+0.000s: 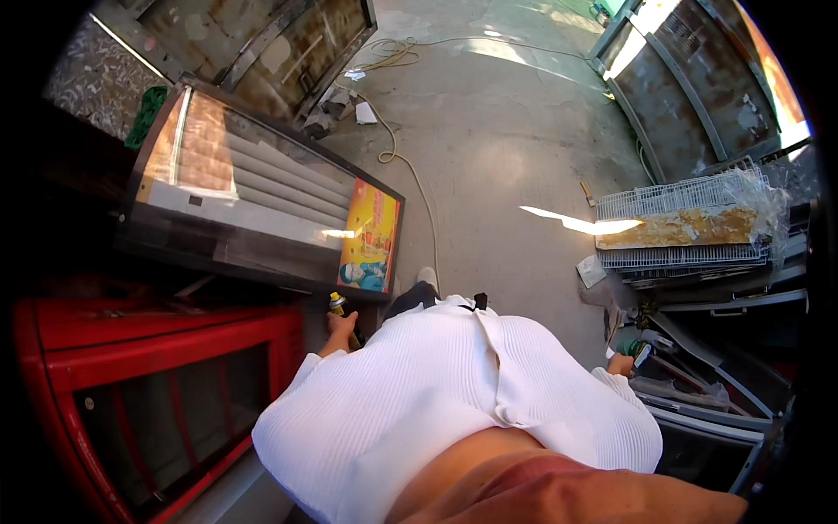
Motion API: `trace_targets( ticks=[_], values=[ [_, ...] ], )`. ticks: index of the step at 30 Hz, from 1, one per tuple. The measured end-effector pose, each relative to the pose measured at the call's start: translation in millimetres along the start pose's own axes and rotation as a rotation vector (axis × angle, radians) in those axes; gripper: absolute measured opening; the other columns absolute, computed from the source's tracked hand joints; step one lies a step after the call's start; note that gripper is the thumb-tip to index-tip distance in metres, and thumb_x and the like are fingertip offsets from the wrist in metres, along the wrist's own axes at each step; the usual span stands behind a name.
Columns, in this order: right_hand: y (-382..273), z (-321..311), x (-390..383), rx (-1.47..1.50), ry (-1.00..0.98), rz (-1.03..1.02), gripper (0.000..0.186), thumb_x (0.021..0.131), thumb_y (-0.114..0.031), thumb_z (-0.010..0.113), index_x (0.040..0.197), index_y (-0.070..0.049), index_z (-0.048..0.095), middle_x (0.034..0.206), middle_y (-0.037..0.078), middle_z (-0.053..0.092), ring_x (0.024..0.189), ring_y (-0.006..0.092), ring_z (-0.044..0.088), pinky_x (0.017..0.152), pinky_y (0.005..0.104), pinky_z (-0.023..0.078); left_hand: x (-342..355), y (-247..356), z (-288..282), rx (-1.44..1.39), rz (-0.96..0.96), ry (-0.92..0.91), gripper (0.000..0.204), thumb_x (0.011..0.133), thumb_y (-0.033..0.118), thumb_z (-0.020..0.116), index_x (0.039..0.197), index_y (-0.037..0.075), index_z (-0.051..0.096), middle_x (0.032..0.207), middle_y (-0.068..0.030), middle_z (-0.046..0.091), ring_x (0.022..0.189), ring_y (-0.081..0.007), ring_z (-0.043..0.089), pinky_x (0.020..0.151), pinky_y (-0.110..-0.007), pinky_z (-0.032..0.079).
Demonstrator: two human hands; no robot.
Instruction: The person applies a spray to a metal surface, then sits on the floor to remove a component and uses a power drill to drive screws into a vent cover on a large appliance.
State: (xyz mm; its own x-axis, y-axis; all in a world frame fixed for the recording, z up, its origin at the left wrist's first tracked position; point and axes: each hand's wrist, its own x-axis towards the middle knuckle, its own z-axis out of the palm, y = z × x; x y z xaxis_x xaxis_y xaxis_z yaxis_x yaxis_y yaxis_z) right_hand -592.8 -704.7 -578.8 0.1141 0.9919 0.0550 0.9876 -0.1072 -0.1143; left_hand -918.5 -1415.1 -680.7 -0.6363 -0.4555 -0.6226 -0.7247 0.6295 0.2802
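My left hand [340, 324] is low at my left side, its fingers wrapped round a dark spray can with a yellow top [338, 300]. The can stands out past the fingers, close to the lower frame of a tilted glass-fronted display fridge [262, 188]. Out at my right side, my right hand [621, 365] is closed. Against its fingers is a small green and pale object [640, 351], too small to name. Dark panels and frames lie just beyond that hand.
A red metal cabinet with glass [175, 371] stands at left. White wire racks [690, 205] are stacked at right under a rusty, stained panel [690, 229]. A pale hose [417, 175] winds over the concrete floor [506, 157]. Rusty metal gates [690, 87] stand farther off.
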Motion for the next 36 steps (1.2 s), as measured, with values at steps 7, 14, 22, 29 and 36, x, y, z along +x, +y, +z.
trace_targets(
  ticks=[7, 14, 22, 29, 36],
  values=[
    [-14.1, -34.2, -54.7, 0.16, 0.193, 0.628, 0.025, 0.077, -0.022, 0.064, 0.093, -0.003, 0.061, 0.096, 0.02, 0.066, 0.094, 0.0411, 0.062, 0.081, 0.049, 0.048, 107.2, 247.5, -20.3, -0.114, 0.076, -0.062, 0.101, 0.064, 0.043, 0.076, 0.134, -0.008, 0.023, 0.132, -0.0272, 0.043, 0.113, -0.0401, 0.052, 0.096, -0.044, 0.043],
    [-229.8, 48.3, -13.5, 0.199, 0.065, 0.51, 0.023, 0.082, -0.023, 0.06, 0.098, -0.007, 0.056, 0.102, 0.019, 0.065, 0.097, 0.0397, 0.062, 0.082, 0.0485, 0.048, 83.6, 591.8, -21.9, -0.337, 0.831, -0.397, 0.081, 0.073, 0.039, 0.072, 0.126, -0.008, 0.031, 0.109, -0.026, 0.058, 0.103, -0.0338, 0.06, 0.087, -0.039, 0.047],
    [-639.4, 150.3, 119.6, 0.564, 0.004, 0.137, 0.024, 0.083, -0.026, 0.063, 0.087, -0.005, 0.053, 0.092, 0.016, 0.066, 0.085, 0.0345, 0.063, 0.08, 0.0434, 0.047, 136.6, 772.1, -34.2, -0.157, 0.942, -0.083, 0.073, 0.073, 0.04, 0.074, 0.119, -0.002, 0.037, 0.109, -0.0271, 0.058, 0.103, -0.0402, 0.058, 0.087, -0.044, 0.046],
    [-948.3, 42.1, 272.0, 0.782, 0.061, -0.544, 0.032, 0.086, -0.027, 0.061, 0.069, 0.0, 0.054, 0.062, 0.007, 0.056, 0.059, 0.0157, 0.053, 0.059, 0.0329, 0.043, 318.5, 703.7, -39.4, -0.176, 0.021, 0.22, 0.08, 0.067, 0.03, 0.079, 0.125, -0.001, 0.033, 0.115, -0.0251, 0.056, 0.108, -0.0403, 0.056, 0.094, -0.045, 0.045],
    [-1088.2, -101.1, 276.7, 1.031, -0.465, -0.422, 0.032, 0.092, -0.023, 0.056, 0.064, -0.012, 0.047, 0.054, -0.007, 0.041, 0.047, 0.0015, 0.037, 0.044, 0.0208, 0.029, 417.2, 696.5, -26.7, -0.506, -0.658, 0.332, 0.081, 0.067, 0.024, 0.079, 0.126, -0.002, 0.031, 0.117, -0.0242, 0.054, 0.107, -0.0388, 0.057, 0.093, -0.044, 0.047]
  ],
)
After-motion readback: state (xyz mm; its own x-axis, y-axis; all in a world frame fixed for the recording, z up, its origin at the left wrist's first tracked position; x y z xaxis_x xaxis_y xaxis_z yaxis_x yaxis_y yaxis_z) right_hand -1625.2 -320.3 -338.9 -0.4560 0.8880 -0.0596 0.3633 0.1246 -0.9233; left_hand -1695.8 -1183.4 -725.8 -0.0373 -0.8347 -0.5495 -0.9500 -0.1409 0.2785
